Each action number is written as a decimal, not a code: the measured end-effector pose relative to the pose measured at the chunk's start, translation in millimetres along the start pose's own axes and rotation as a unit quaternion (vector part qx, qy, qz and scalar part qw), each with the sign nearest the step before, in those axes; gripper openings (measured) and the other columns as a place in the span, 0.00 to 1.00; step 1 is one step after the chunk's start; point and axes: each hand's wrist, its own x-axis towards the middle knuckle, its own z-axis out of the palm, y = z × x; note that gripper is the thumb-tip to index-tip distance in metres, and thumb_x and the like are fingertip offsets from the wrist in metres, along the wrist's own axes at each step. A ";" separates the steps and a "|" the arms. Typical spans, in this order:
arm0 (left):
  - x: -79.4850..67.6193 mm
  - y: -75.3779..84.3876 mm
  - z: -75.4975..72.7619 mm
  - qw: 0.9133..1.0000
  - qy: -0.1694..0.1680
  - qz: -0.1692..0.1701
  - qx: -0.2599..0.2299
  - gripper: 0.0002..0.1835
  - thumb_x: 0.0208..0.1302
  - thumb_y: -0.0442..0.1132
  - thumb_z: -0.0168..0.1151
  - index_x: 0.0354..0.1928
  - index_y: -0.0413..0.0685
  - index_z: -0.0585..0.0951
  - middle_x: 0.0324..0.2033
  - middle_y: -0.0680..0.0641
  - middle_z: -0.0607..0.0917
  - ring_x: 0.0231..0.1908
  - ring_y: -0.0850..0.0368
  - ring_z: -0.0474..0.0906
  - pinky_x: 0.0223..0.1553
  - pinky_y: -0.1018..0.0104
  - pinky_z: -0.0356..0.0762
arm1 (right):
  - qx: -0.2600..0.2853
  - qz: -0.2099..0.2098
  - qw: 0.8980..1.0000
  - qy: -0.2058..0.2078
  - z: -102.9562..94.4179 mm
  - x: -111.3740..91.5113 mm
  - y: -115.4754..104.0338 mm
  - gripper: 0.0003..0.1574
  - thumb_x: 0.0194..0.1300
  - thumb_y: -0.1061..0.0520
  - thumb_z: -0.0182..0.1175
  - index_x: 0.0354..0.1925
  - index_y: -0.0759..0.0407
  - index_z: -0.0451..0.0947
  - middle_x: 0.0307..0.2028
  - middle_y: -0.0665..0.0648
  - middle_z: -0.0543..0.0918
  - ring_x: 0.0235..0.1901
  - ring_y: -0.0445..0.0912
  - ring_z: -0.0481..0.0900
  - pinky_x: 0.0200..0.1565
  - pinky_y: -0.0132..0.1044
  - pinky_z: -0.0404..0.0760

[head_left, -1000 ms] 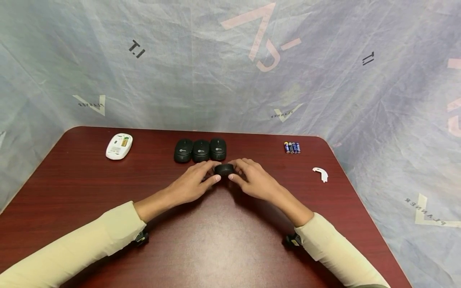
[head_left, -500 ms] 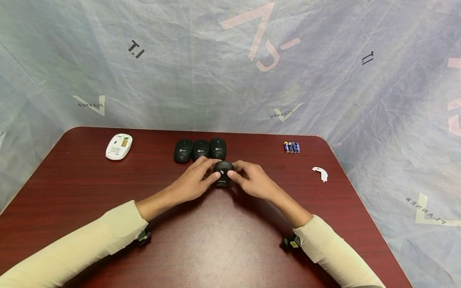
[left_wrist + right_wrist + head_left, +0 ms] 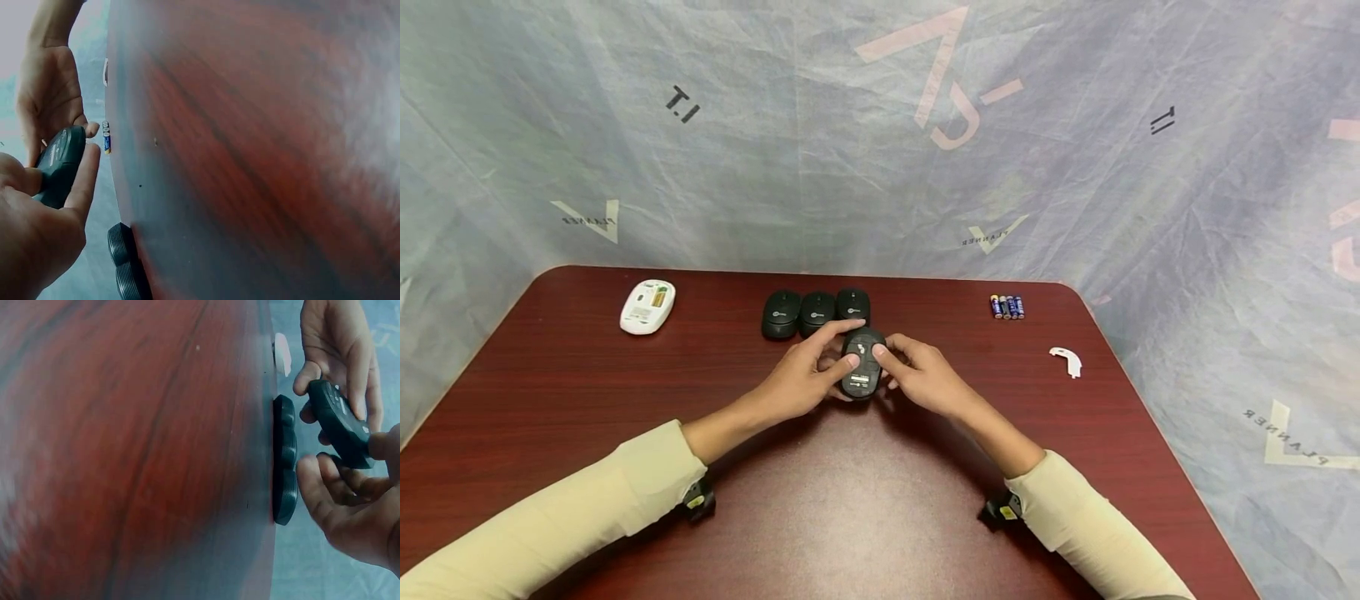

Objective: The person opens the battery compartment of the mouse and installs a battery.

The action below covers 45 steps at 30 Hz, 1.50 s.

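A black computer mouse (image 3: 862, 371) is held up between both hands, its underside with a label turned towards the head camera. My left hand (image 3: 801, 379) grips its left side, thumb on the underside and forefinger along the far end. From the right, my right hand (image 3: 931, 379) pinches it, with the thumb pressed on the underside. In the right wrist view the mouse (image 3: 340, 428) is tilted and raised off the table. Just behind the hands stand three more black mice (image 3: 817, 312) in a row, the rightmost partly covered by my left forefinger.
A white mouse (image 3: 643, 312) lies bottom up at the back left, its battery bay uncovered. Several batteries (image 3: 1007, 307) stand side by side at the back right. Nearer the table's right edge lies a curved white cover (image 3: 1067, 362). A fabric sheet (image 3: 880, 167) hangs behind the table (image 3: 850, 517).
The mouse in my hands has tipped from end-on until its underside faces the head camera. Both hands keep hold of it, and the other things on the table stay put.
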 end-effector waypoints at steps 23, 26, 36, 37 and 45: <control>2.2 5.1 4.5 0.988 0.031 -0.045 -0.142 0.32 0.82 0.28 0.64 0.83 0.43 0.70 0.57 0.28 0.82 0.47 0.50 0.92 0.39 0.45 0.98 | 0.014 -0.104 0.993 0.052 11.7 -2.1 1.2 0.28 0.84 0.58 0.65 0.77 0.55 0.77 0.50 0.63 0.92 0.53 0.56 0.94 0.60 0.54 0.95; 1.8 4.9 4.7 0.987 0.026 -0.051 -0.150 0.32 0.82 0.28 0.64 0.83 0.43 0.70 0.58 0.28 0.82 0.47 0.49 0.92 0.40 0.45 0.98 | 0.017 -0.097 0.994 0.045 10.0 -2.2 0.2 0.28 0.84 0.59 0.65 0.77 0.54 0.77 0.52 0.64 0.93 0.54 0.55 0.94 0.57 0.50 0.96; 2.8 9.1 -1.5 0.986 0.019 -0.049 -0.161 0.32 0.84 0.29 0.63 0.84 0.44 0.68 0.57 0.28 0.83 0.48 0.46 0.94 0.41 0.44 0.98 | 0.025 -0.103 0.994 0.038 0.7 2.1 -8.6 0.27 0.83 0.59 0.67 0.75 0.49 0.77 0.58 0.63 0.93 0.49 0.54 0.96 0.42 0.46 0.99; 3.2 9.1 -2.1 0.985 0.019 -0.052 -0.162 0.32 0.84 0.29 0.63 0.84 0.44 0.68 0.58 0.28 0.83 0.48 0.46 0.94 0.41 0.44 0.98 | 0.021 -0.106 0.993 0.039 0.7 2.6 -9.1 0.27 0.83 0.59 0.67 0.75 0.50 0.77 0.58 0.63 0.92 0.48 0.54 0.96 0.41 0.47 0.99; 4.7 3.3 1.1 0.980 0.011 -0.091 -0.176 0.33 0.85 0.29 0.61 0.85 0.43 0.65 0.58 0.29 0.82 0.47 0.48 0.92 0.43 0.44 0.98 | -0.069 -0.156 0.982 0.084 1.0 6.4 -8.6 0.24 0.83 0.61 0.67 0.71 0.57 0.76 0.56 0.62 0.93 0.54 0.56 0.94 0.56 0.50 0.96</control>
